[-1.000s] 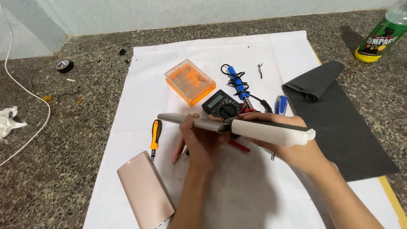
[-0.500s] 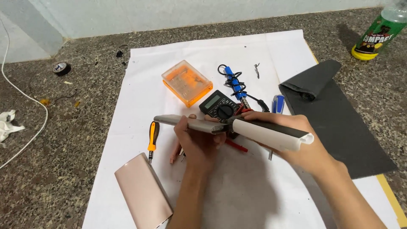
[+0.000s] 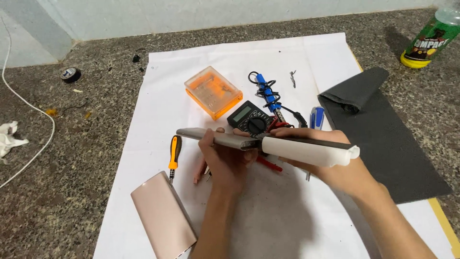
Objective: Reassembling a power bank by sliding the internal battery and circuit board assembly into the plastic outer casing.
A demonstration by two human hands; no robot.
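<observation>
My left hand (image 3: pixel 225 160) grips a flat grey-pink metal shell (image 3: pixel 211 138), held edge-on over the white paper sheet (image 3: pixel 230 62). My right hand (image 3: pixel 330 170) holds a white plastic inner block (image 3: pixel 309 150) that sticks out of the shell's right end. Both hands hover just in front of a black multimeter (image 3: pixel 250 120) with red probes. A second rose-coloured shell (image 3: pixel 163 220) lies on the paper at the lower left. A small pink piece lies under my left hand, mostly hidden.
An orange-handled screwdriver (image 3: pixel 174 152), an orange clear bit case (image 3: pixel 213 92), a blue soldering iron with black cord (image 3: pixel 267 92) and a blue pen (image 3: pixel 316 117) lie on the paper. A dark cloth (image 3: pixel 383 139) is at right, a green bottle (image 3: pixel 431 38) far right, a white cable (image 3: pixel 28 105) left.
The white block sits a little further out of the shell toward the right. Both hands stay in about the same place.
</observation>
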